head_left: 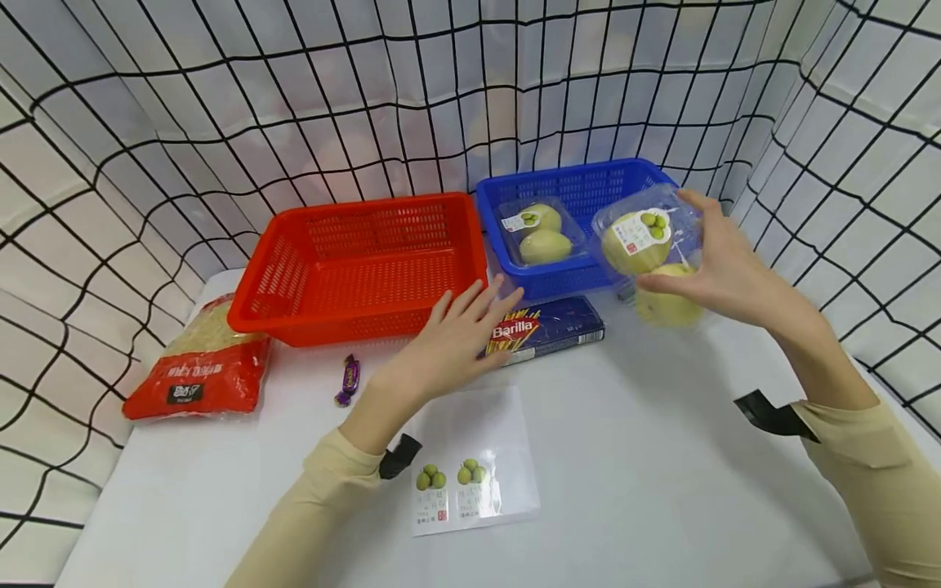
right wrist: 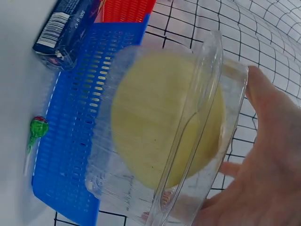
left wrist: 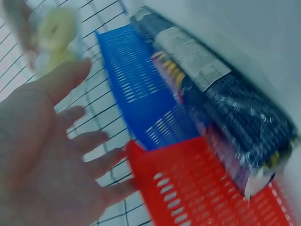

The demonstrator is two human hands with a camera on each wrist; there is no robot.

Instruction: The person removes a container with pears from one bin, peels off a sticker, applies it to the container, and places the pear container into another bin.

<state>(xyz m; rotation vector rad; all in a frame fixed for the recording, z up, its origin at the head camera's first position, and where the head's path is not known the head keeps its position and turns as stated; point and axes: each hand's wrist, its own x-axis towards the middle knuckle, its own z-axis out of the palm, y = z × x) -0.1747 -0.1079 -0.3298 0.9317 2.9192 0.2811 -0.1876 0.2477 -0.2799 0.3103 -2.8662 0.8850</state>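
My right hand (head_left: 728, 265) grips a clear plastic box of yellow-green fruit (head_left: 641, 245) by its side, raised over the front right of the blue basket (head_left: 540, 284). The box is tilted, with a white fruit label on its lid. Another such fruit box (head_left: 542, 233) lies inside the basket, at its left. My left hand (head_left: 459, 339) hovers with spread fingers and holds nothing. Under its fingertips is the left end of a dark blue Barilla pasta box (head_left: 551, 327); that end is partly hidden. In the right wrist view the raised fruit box (right wrist: 164, 122) fills the middle.
A red basket (head_left: 360, 327) stands left of the blue one. A red-and-clear bag (head_left: 202, 363) and a purple wrapped candy (head_left: 349, 380) lie at left. A sheet of fruit labels (head_left: 492, 437) lies in front. A green-wrapped lollipop (right wrist: 38, 128) is beside the blue basket. Black netting surrounds the table.
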